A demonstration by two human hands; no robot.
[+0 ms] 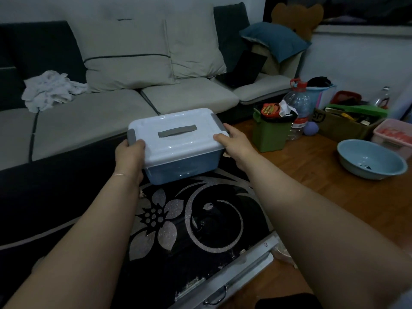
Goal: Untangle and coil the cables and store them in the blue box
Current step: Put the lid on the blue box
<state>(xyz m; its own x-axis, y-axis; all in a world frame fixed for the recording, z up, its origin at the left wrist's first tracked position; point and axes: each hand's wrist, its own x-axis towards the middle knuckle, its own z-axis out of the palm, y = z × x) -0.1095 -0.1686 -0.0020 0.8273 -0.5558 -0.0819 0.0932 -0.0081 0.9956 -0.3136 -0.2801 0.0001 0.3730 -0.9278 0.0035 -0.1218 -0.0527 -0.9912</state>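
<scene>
Head view: both hands hold the blue box (181,166) at the centre of the frame, above the far edge of a black rug (178,219) with a grey flower pattern. The box wears its pale lid (176,134), shut, with a grey handle (177,131) flat on top and 2 grey latches at the short ends. The left hand (129,155) grips the 9 o'clock end, thumb curled over the lid edge just below the latch; the right hand (231,141) grips the 3 o'clock end, thumb on the lid rim, fingers wrapped round the side. No cables can be made out through the box wall.

At 12 o'clock a grey sofa (111,112) runs across, its front edge just behind the box; a crumpled white cloth (49,90) lies at 10 o'clock. At 2 o'clock stand a green bin (270,134) and a plastic bottle (297,108); at 3 o'clock a blue basin (370,159) sits on wooden floor (301,175), open between basin and rug
</scene>
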